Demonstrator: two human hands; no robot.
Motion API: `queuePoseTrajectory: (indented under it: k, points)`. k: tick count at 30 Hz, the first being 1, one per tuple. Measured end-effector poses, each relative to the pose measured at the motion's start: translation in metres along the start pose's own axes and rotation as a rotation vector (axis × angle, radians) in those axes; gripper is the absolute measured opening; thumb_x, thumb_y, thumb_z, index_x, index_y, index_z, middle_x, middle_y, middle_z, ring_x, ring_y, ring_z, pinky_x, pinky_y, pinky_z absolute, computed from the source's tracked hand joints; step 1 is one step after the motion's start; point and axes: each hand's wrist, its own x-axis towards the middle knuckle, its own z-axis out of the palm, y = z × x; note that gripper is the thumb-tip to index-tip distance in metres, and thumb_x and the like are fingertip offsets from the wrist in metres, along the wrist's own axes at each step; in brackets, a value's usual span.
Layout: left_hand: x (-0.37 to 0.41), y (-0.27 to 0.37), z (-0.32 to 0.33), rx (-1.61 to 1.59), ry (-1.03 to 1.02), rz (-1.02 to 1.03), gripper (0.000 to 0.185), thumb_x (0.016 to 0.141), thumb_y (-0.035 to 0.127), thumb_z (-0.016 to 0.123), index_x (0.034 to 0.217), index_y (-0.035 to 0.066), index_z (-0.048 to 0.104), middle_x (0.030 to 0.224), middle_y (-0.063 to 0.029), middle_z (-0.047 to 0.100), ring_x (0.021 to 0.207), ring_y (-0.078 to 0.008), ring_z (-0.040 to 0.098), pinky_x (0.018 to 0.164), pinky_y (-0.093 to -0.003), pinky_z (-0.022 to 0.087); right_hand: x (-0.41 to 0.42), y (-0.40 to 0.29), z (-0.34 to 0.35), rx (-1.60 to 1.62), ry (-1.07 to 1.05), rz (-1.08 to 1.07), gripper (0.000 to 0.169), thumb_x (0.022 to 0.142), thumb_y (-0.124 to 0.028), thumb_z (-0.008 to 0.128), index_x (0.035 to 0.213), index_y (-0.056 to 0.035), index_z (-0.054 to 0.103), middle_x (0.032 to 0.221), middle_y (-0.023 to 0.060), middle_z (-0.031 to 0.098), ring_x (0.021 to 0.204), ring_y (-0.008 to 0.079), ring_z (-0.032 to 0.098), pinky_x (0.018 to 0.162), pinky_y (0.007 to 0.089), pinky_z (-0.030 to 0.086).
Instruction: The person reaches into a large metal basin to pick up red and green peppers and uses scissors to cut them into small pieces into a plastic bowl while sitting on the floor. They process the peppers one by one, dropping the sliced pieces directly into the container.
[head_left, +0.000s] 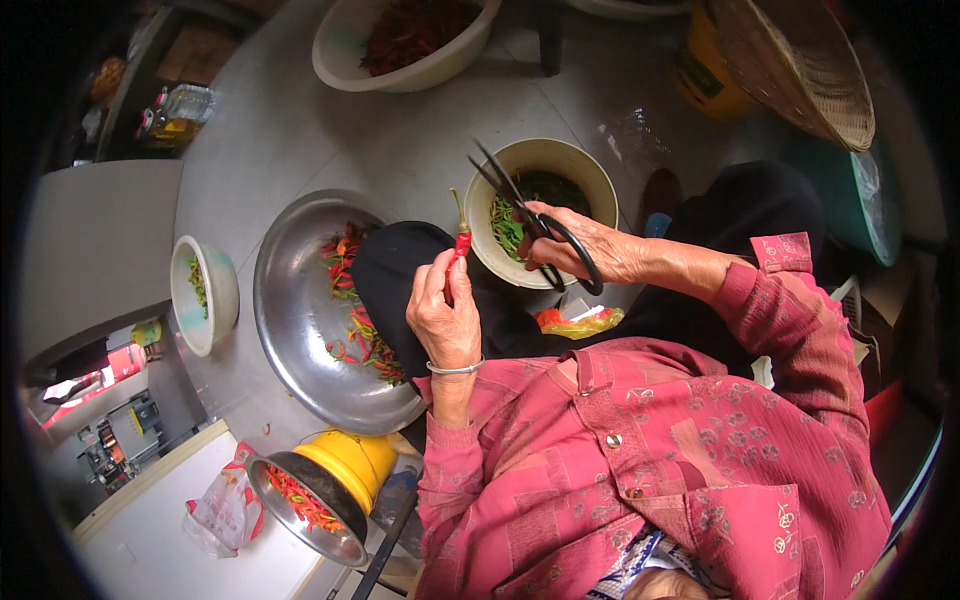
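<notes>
Between its thumb and fingers, my left hand (448, 307) holds a red chili pepper (462, 244) upright, its green stem pointing up. Black-handled scissors (517, 199) are in my right hand (581, 244), blades parted and pointing up and left, to the right of the chili's stem and not touching it. Under the scissors stands a cream bucket (609, 202) with green stems and leaves inside. Left of my knee, a wide metal basin (289, 315) holds red, orange and green chilies (364, 337), partly hidden by my leg.
A large pale basin (330, 64) of dark red chilies stands on the floor ahead. At left is a small pale bowl (225, 300) of green pieces. A metal bowl (349, 544) of cut chilies sits near a yellow bucket (360, 457). A wicker basket (817, 75) leans at upper right.
</notes>
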Motion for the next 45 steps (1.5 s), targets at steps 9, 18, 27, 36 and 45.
queuePoseTrajectory:
  k: [9, 18, 27, 36, 45]
  points:
    - [0.003, -0.002, -0.006, 0.367, 0.070, 0.306, 0.018, 0.076, 0.002, 0.064, 0.094, 0.000, 0.061, 0.077, -0.0095, 0.054, 0.068, -0.0259, 0.056, 0.061, -0.0356, 0.046, -0.010, -0.016, 0.005, -0.511, -0.139, -0.066, 0.044, 0.077, -0.010, 0.048, 0.117, 0.0066, 0.036, 0.078, 0.0213, 0.051, 0.076, 0.0398, 0.053, 0.074, 0.0445, 0.038]
    - [-0.002, 0.005, 0.006, 0.415, 0.007, 0.410, 0.019, 0.076, 0.002, 0.063, 0.094, 0.002, 0.062, 0.077, -0.0081, 0.054, 0.070, -0.0243, 0.056, 0.062, -0.0344, 0.045, -0.006, -0.011, 0.001, -0.540, -0.154, -0.061, 0.031, 0.074, -0.010, 0.050, 0.100, 0.0041, 0.041, 0.071, 0.0222, 0.052, 0.071, 0.0423, 0.052, 0.067, 0.0456, 0.040]
    - [-0.006, -0.007, 0.015, 0.414, -0.084, 0.445, 0.020, 0.072, 0.002, 0.058, 0.092, 0.002, 0.061, 0.076, -0.0068, 0.052, 0.070, -0.0225, 0.055, 0.061, -0.0324, 0.043, -0.008, -0.001, -0.008, -0.596, -0.232, 0.005, 0.024, 0.081, -0.020, 0.054, 0.085, 0.0024, 0.047, 0.068, 0.0231, 0.056, 0.072, 0.0417, 0.056, 0.060, 0.0474, 0.044]
    - [-0.017, -0.016, 0.018, 0.443, -0.097, 0.396, 0.013, 0.072, 0.007, 0.055, 0.084, 0.007, 0.058, 0.071, -0.0046, 0.048, 0.069, -0.0190, 0.053, 0.059, -0.0312, 0.040, -0.017, 0.031, -0.005, -0.287, -0.192, 0.186, 0.025, 0.080, -0.014, 0.059, 0.065, -0.0032, 0.041, 0.050, 0.0069, 0.043, 0.048, 0.0169, 0.047, 0.045, 0.0319, 0.037]
    - [-0.067, -0.094, -0.195, 0.955, 0.456, 0.008, 0.010, 0.080, 0.002, 0.056, 0.087, 0.005, 0.063, 0.073, -0.0083, 0.057, 0.066, -0.0228, 0.056, 0.058, -0.0343, 0.045, -0.011, 0.063, -0.016, -0.726, -0.291, 0.220, 0.025, 0.077, -0.022, 0.061, 0.075, -0.0001, 0.050, 0.067, 0.0208, 0.054, 0.071, 0.0399, 0.056, 0.062, 0.0443, 0.042]
